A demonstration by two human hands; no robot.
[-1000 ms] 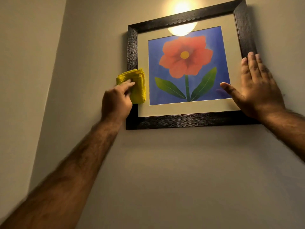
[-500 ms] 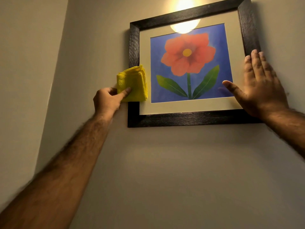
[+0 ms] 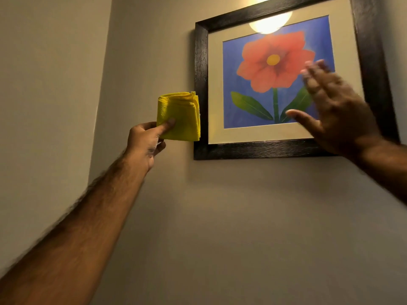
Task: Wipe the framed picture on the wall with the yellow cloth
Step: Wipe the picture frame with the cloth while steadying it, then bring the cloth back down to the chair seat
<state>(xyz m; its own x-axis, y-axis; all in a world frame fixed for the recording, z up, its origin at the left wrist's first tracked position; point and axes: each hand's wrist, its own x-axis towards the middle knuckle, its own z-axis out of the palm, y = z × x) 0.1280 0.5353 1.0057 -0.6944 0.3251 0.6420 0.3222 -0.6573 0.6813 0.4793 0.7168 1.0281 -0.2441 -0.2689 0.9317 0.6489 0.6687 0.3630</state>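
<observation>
The framed picture (image 3: 259, 149) hangs on the wall at upper right: a dark wooden frame, cream mat, and a red flower on blue. My left hand (image 3: 144, 139) pinches the folded yellow cloth (image 3: 179, 116) between thumb and fingers, just left of the frame's left edge; whether the cloth touches the frame I cannot tell. My right hand (image 3: 337, 115) is blurred, fingers spread, hovering in front of the picture's lower right part and hiding that corner of the frame.
A lamp's glare (image 3: 269, 24) reflects in the glass at the top of the picture. Plain beige wall (image 3: 242, 227) lies below the frame. A second wall (image 3: 48, 106) meets it in a corner on the left.
My left hand drew the cloth leftward off the mat and frame's left side. My right hand left the frame's right edge and moved inward over the picture.
</observation>
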